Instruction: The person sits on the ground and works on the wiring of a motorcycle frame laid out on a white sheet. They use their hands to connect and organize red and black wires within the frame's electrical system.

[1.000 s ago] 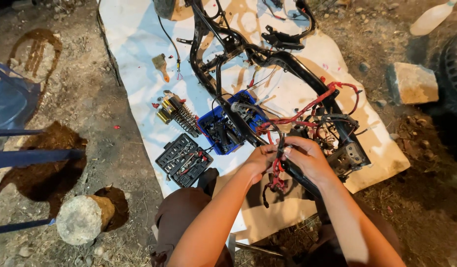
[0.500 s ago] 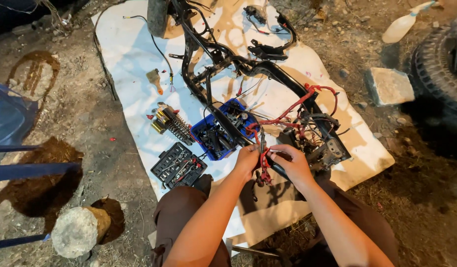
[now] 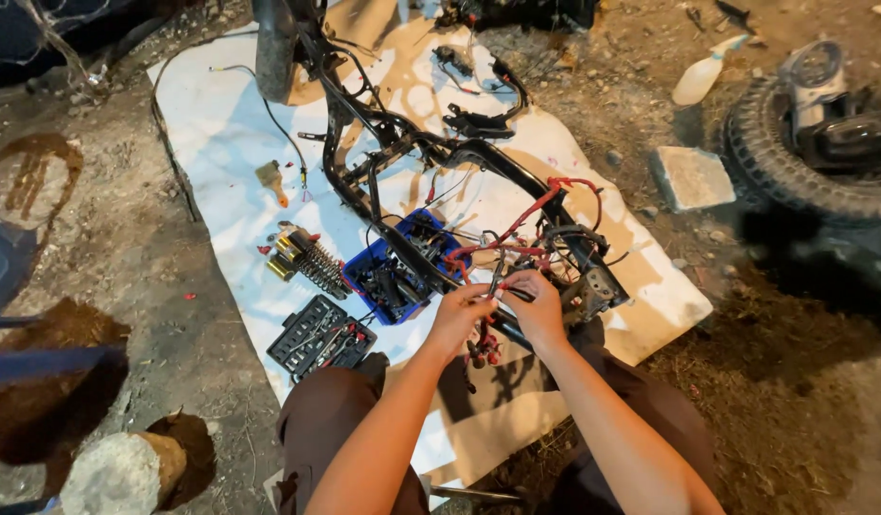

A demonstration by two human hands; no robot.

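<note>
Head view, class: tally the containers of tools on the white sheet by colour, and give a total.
Blue tray of parts: 1
Black socket-set case: 1
Total: 2
Both sit on the sheet, left of the person's hands.

A white sheet (image 3: 221,143) is spread over bare dirt ground (image 3: 126,257); on it are laid a black frame (image 3: 412,153), blue tray (image 3: 402,272), socket set (image 3: 321,336) and brush (image 3: 272,179)

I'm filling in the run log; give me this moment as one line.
left hand: on red wires | right hand: same bundle | black frame on sheet
</note>
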